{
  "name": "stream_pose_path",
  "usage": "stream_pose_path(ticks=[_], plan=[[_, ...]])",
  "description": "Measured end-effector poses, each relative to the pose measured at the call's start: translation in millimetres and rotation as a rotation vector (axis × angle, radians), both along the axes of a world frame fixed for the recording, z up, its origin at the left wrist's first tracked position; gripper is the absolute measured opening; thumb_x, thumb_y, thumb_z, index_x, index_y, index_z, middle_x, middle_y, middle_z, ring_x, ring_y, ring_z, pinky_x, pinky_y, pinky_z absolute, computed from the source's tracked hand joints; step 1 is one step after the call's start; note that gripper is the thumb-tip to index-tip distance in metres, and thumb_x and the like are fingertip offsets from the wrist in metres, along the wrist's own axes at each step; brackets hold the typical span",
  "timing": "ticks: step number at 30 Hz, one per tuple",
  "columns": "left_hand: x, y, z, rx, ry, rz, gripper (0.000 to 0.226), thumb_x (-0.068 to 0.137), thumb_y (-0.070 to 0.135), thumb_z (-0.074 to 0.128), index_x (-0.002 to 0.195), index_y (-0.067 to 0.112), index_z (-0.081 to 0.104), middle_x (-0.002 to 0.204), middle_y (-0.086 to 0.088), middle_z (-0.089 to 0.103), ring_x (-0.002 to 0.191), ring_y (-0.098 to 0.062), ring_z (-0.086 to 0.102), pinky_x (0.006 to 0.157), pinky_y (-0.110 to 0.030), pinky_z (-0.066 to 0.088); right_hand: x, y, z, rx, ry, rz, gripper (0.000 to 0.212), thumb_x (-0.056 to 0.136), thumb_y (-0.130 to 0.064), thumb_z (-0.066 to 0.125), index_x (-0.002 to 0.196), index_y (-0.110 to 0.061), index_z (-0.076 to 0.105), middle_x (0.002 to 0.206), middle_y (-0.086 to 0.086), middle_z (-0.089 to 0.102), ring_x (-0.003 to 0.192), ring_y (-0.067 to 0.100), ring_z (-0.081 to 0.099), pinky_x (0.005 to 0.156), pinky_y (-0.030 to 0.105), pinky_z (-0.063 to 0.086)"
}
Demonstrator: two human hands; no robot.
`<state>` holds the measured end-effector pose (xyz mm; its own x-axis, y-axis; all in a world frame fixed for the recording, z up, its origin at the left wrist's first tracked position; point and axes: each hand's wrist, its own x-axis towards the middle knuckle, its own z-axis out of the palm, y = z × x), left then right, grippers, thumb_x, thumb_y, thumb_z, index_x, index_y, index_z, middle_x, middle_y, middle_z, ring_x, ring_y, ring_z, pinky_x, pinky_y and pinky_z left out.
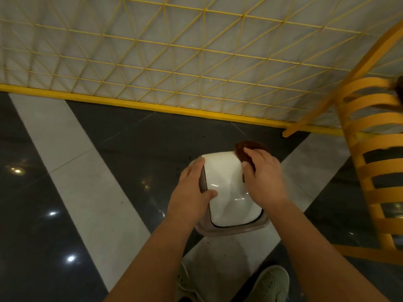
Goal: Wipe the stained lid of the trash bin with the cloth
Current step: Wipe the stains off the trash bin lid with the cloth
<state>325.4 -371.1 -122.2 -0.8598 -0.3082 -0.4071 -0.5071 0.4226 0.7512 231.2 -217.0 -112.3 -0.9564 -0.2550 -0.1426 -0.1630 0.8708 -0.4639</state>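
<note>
The trash bin [231, 227] is standing on the tiled floor [72, 171] beside a yellow chair [375, 171]; its white lid [226, 184] is being steadied by the left hand [192, 188], gripping its left edge; the right hand [263, 177] is pressing a brown cloth [246, 149] against the lid's far right corner; wiping seems under way, and the next stroke likely needs sweeping across the top

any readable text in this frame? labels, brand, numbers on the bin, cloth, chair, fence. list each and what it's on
None. No text, label, brand, number or sign can be read anywhere in this view.
The white lid shows only glare streaks, no print.
The brown cloth under the right hand is plain.
The left hand covers part of the lid's left edge; nothing is legible there.
</note>
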Motion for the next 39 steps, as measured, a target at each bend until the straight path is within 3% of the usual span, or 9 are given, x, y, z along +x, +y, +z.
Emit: stream_pose_path(ticks=[5, 11, 16, 21, 24, 26, 33, 39], plan=[[0, 3, -6, -0.054, 0.061, 0.007, 0.077, 0.086, 0.026, 0.064, 0.148, 0.035, 0.019, 0.153, 0.005, 0.023, 0.132, -0.018, 0.037, 0.101, -0.030, 0.035, 17, -51, -3, 0.050, 0.133, 0.349, 0.038, 0.100, -0.031, 0.038, 0.136, -0.027, 0.048, 0.139, -0.003, 0.050, 0.133, 0.018, 0.036, 0.116, 0.033, 0.015], [-1, 1, -9, -0.104, 0.048, -0.007, 0.081, 0.082, 0.025, 0.069, 0.148, 0.031, 0.022, 0.150, 0.003, 0.030, 0.133, -0.016, 0.035, 0.103, -0.029, 0.032, -7, -51, -6, 0.050, 0.128, 0.461, 0.036, 0.099, -0.033, 0.039, 0.131, -0.027, 0.054, 0.132, -0.004, 0.057, 0.122, 0.018, 0.046, 0.108, 0.034, 0.032], [0, 0, -6, -0.055, -0.020, 0.002, 0.086, 0.081, 0.028, 0.070, 0.146, 0.043, 0.015, 0.145, 0.003, 0.035, 0.127, -0.023, 0.042, 0.103, -0.044, 0.039, -37, -24, -8, 0.039, -0.013, 0.162, 0.034, 0.098, -0.034, 0.040, 0.127, -0.026, 0.057, 0.129, 0.001, 0.058, 0.118, 0.024, 0.049, 0.102, 0.039, 0.040], [-3, 7, -7, -0.025, -0.018, -0.066, 0.086, 0.084, 0.029, 0.066, 0.142, 0.054, 0.007, 0.143, 0.007, 0.036, 0.127, -0.023, 0.042, 0.102, -0.046, 0.039, -35, 6, -21, -0.205, -0.170, -0.156, 0.036, 0.098, -0.037, 0.042, 0.131, -0.030, 0.052, 0.132, 0.002, 0.053, 0.118, 0.021, 0.050, 0.101, 0.045, 0.044], [-4, 12, -5, -0.014, -0.020, -0.080, 0.086, 0.086, 0.025, 0.065, 0.141, 0.057, 0.008, 0.144, 0.006, 0.034, 0.128, -0.024, 0.041, 0.103, -0.046, 0.038, -32, 23, -22, -0.475, -0.317, -0.443, 0.037, 0.099, -0.038, 0.039, 0.135, -0.029, 0.047, 0.125, -0.002, 0.051, 0.109, 0.015, 0.048, 0.097, 0.035, 0.041], [-4, 14, -3, -0.033, -0.008, -0.088, 0.086, 0.086, 0.024, 0.065, 0.140, 0.058, 0.007, 0.144, 0.006, 0.035, 0.128, -0.024, 0.041, 0.103, -0.045, 0.038, -24, 34, -22, -0.549, -0.393, -0.579, 0.039, 0.100, -0.041, 0.035, 0.136, -0.029, 0.044, 0.118, -0.003, 0.050, 0.105, 0.015, 0.045, 0.090, 0.033, 0.037], [-8, 13, -1, -0.048, -0.023, -0.115, 0.087, 0.085, 0.023, 0.064, 0.140, 0.057, 0.006, 0.142, 0.005, 0.038, 0.127, -0.022, 0.041, 0.101, -0.042, 0.038, 29, 57, -44, -0.591, -0.381, -0.702, 0.044, 0.099, -0.047, 0.027, 0.135, -0.028, 0.046, 0.127, 0.001, 0.053, 0.121, 0.023, 0.046, 0.106, 0.049, 0.036], [-8, 16, 2, -0.047, -0.055, -0.109, 0.080, 0.089, 0.031, 0.059, 0.143, 0.054, 0.004, 0.143, 0.004, 0.037, 0.128, -0.023, 0.040, 0.103, -0.044, 0.037, 82, 62, -52, -0.560, -0.208, -0.641, 0.043, 0.100, -0.042, 0.031, 0.140, -0.031, 0.041, 0.136, -0.003, 0.052, 0.126, 0.020, 0.046, 0.106, 0.049, 0.040]])
